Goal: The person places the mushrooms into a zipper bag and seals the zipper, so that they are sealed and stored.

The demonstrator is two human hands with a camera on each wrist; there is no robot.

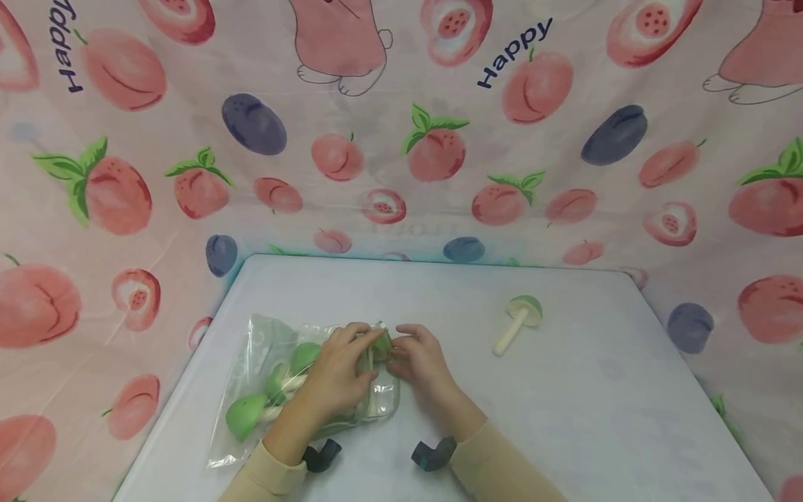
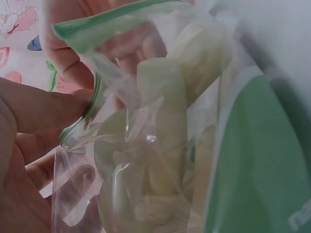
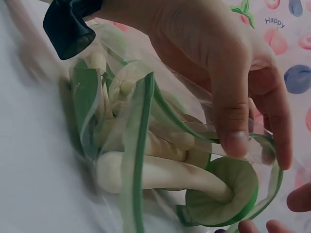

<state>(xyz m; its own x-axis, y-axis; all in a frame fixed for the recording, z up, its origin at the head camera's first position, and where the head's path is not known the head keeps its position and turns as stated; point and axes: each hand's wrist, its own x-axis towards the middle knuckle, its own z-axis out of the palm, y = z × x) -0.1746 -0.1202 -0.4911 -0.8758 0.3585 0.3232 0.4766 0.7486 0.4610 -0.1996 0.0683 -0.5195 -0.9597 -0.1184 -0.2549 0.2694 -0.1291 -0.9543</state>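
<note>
The left hand pinches the green zip rim of a clear zip bag between thumb and fingers, on the left of the white table. Several green-capped toy mushrooms lie inside. The right hand, its fingers loosely bent and parted, is beside the cap of one mushroom at the bag's mouth; whether it touches, I cannot tell. Another toy mushroom lies apart, far right.

I see the left hand hiding some of the bag, whose lettering the left wrist view cuts off.
</note>
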